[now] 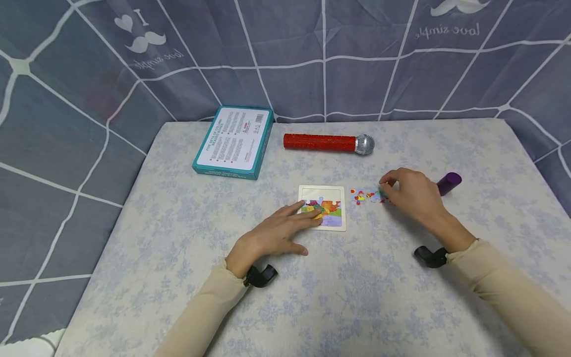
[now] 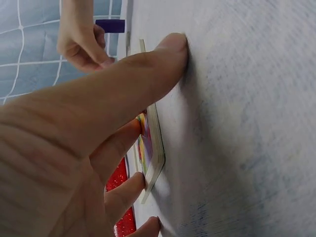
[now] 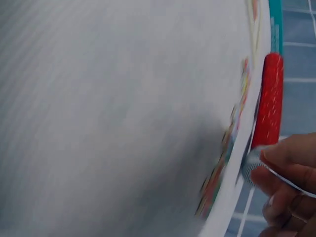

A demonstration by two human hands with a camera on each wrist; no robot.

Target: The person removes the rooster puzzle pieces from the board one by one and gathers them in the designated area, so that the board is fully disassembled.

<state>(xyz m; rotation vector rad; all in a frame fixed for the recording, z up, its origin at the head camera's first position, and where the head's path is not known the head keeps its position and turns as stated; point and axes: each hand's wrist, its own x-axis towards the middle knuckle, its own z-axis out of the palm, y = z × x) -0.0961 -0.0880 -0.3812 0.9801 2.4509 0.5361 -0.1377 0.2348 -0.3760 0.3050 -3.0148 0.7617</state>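
Observation:
My left hand (image 1: 276, 232) lies over a small square puzzle tray (image 1: 343, 210), fingers outstretched and fingertips resting on the colourful pieces (image 1: 332, 220) fitted in its lower part. The tray's upper part shows bare pale board. In the left wrist view the thumb (image 2: 170, 54) touches the table beside the tray. My right hand (image 1: 415, 193) hovers at the right end of a row of loose puzzle pieces (image 1: 358, 195), fingers bent. In the right wrist view a gap shows between thumb and forefinger, with nothing in it. Those loose pieces (image 3: 212, 185) lie flat on the table.
A red glittery microphone (image 1: 320, 142) with a silver head lies behind the tray. At the back left is a teal-edged box (image 1: 234, 139) with printed text. A purple cylinder (image 1: 449, 183) stands just beyond my right hand. Grey-blue curtains (image 1: 290, 89) hang behind the table.

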